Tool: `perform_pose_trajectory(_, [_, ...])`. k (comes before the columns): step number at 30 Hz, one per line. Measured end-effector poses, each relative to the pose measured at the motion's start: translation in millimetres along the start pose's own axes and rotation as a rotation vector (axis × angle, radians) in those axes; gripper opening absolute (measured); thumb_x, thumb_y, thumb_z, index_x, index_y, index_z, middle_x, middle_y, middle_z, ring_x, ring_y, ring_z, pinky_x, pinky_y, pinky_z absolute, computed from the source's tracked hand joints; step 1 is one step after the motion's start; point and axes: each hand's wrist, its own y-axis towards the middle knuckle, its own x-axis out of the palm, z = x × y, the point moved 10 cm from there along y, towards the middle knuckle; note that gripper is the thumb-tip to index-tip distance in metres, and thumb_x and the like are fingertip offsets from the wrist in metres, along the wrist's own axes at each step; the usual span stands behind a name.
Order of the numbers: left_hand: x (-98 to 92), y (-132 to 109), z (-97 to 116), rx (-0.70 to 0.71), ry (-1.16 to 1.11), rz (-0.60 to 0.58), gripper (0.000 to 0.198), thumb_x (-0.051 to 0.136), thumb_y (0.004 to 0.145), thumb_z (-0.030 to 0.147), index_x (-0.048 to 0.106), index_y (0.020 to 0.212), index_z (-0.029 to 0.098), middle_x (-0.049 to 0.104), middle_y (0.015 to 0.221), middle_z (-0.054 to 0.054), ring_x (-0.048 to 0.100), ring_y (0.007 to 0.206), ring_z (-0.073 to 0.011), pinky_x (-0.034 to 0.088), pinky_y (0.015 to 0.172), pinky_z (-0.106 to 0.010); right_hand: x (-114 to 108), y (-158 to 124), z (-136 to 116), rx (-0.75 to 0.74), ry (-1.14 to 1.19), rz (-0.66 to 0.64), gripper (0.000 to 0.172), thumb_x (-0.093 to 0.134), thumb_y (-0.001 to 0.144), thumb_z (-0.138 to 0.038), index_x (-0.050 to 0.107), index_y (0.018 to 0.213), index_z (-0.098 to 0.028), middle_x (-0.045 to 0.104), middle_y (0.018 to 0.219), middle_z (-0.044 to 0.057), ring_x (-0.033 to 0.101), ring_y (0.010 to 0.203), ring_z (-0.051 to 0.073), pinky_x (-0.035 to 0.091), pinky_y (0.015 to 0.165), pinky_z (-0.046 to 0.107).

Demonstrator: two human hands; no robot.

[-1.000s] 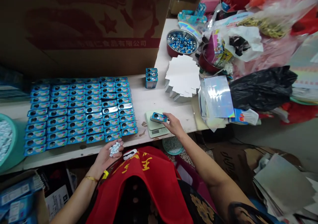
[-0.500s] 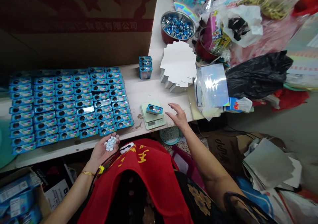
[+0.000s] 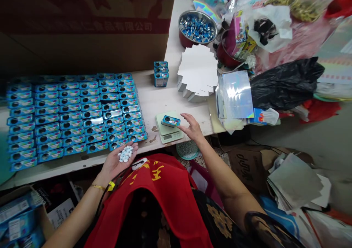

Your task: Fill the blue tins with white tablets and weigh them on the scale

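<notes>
A heap of small pale blue and white tablets (image 3: 125, 154) lies in the cupped palm of my left hand (image 3: 117, 163), at the table's front edge. One blue tin (image 3: 171, 121) rests on a pale green scale (image 3: 169, 136), with a few tablets at its opening. My right hand (image 3: 193, 128) is at the right end of this tin, fingers apart and holding nothing. Many blue tins (image 3: 70, 125) stand in close rows on the left of the table. A short stack of similar tins (image 3: 161, 79) is behind the scale.
A large cardboard box (image 3: 82, 54) stands behind the rows. Farther back is a metal bowl (image 3: 184, 39) of small blue and silver pieces. White card stacks (image 3: 197, 70), shiny sheets (image 3: 237, 94) and a black bag (image 3: 286, 81) lie to the right. Below the table edge is a tub of beads (image 3: 188, 150).
My right hand has moved left, closer to the tin on the scale. My left hand, with the tablets, has shifted slightly to the right and up.
</notes>
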Motion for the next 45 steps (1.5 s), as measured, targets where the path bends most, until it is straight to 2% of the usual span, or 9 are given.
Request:
perform_pose_trajectory(7, [32.2,12,-11,-0.072,0.061,-0.089,0.017,0.046,0.078,0.01,0.057,0.09,0.009,0.062,0.079,-0.01,0.061,0.065,-0.0152,0.049,0.047,-0.022,27,4,-11,-0.036,-0.053,-0.066,0.051,0.06,0.073,-0.037,0.044,0.119,-0.021,0.051,0.114,0.009,0.047,0.105,0.021,0.039,0.089,0.038])
perform_pose_trajectory(16, [71.7,23,-26,-0.146,0.066,-0.211,0.013,0.048,0.076,0.011,0.057,0.085,0.01,0.058,0.074,-0.008,0.054,0.056,-0.0108,0.038,0.038,-0.017,36,22,-36,-0.088,-0.287,-0.151,0.016,0.049,0.082,-0.027,0.063,0.091,-0.026,0.056,0.095,0.005,0.047,0.09,0.02,0.039,0.079,0.037])
perform_pose_trajectory(22, [88.9,44,-38,-0.145,0.116,-0.189,0.018,0.049,0.077,0.015,0.058,0.09,0.008,0.061,0.077,-0.011,0.059,0.065,-0.0159,0.046,0.048,-0.022,22,24,-81,-0.148,-0.013,-0.132,0.016,0.052,0.08,-0.03,0.063,0.091,-0.026,0.055,0.097,0.004,0.05,0.095,0.018,0.04,0.084,0.036])
perform_pose_trajectory(25, [104.6,51,-45,-0.167,0.119,-0.255,0.018,0.048,0.078,0.019,0.058,0.089,0.008,0.06,0.075,-0.011,0.058,0.061,-0.0148,0.04,0.04,-0.018,8,25,-99,-0.142,0.101,-0.114,0.028,0.054,0.079,-0.033,0.057,0.107,-0.029,0.054,0.105,0.004,0.05,0.099,0.018,0.041,0.086,0.036])
perform_pose_trajectory(27, [110.1,48,-46,-0.19,0.111,-0.303,0.015,0.048,0.079,0.021,0.057,0.084,0.009,0.057,0.071,-0.009,0.054,0.055,-0.0119,0.033,0.033,-0.015,-10,26,-89,-0.08,0.086,-0.027,0.031,0.053,0.079,-0.032,0.055,0.11,-0.029,0.053,0.108,0.004,0.05,0.102,0.019,0.041,0.088,0.037])
perform_pose_trajectory(31, [96.4,33,-36,-0.205,0.071,-0.309,0.013,0.047,0.081,0.022,0.052,0.075,0.013,0.05,0.068,-0.004,0.046,0.05,-0.0074,0.028,0.03,-0.012,-39,15,-34,0.104,0.082,0.126,0.023,0.049,0.081,-0.033,0.06,0.099,-0.025,0.056,0.101,0.005,0.053,0.093,0.017,0.044,0.081,0.035])
perform_pose_trajectory(35, [64.4,19,-14,-0.135,0.022,-0.259,0.011,0.044,0.083,0.021,0.049,0.075,0.014,0.046,0.069,-0.002,0.044,0.05,-0.0059,0.028,0.03,-0.011,-36,0,9,0.216,0.142,0.114,0.025,0.051,0.079,-0.036,0.06,0.097,-0.021,0.056,0.098,0.005,0.055,0.08,0.015,0.046,0.072,0.031])
perform_pose_trajectory(41, [22.5,9,14,-0.021,-0.037,-0.186,0.011,0.041,0.083,0.018,0.048,0.075,0.015,0.045,0.07,-0.003,0.043,0.051,-0.0066,0.029,0.03,-0.012,2,6,-5,0.064,-0.021,-0.103,0.057,0.064,0.067,-0.043,0.045,0.118,-0.025,0.047,0.116,0.009,0.046,0.104,0.023,0.042,0.085,0.039])
perform_pose_trajectory(45, [7.3,4,25,0.023,-0.066,-0.154,0.011,0.04,0.084,0.017,0.048,0.076,0.014,0.044,0.069,-0.002,0.044,0.052,-0.007,0.03,0.031,-0.013,25,12,-17,-0.019,-0.183,-0.203,0.065,0.065,0.066,-0.041,0.04,0.122,-0.022,0.044,0.119,0.01,0.04,0.11,0.026,0.037,0.091,0.041])
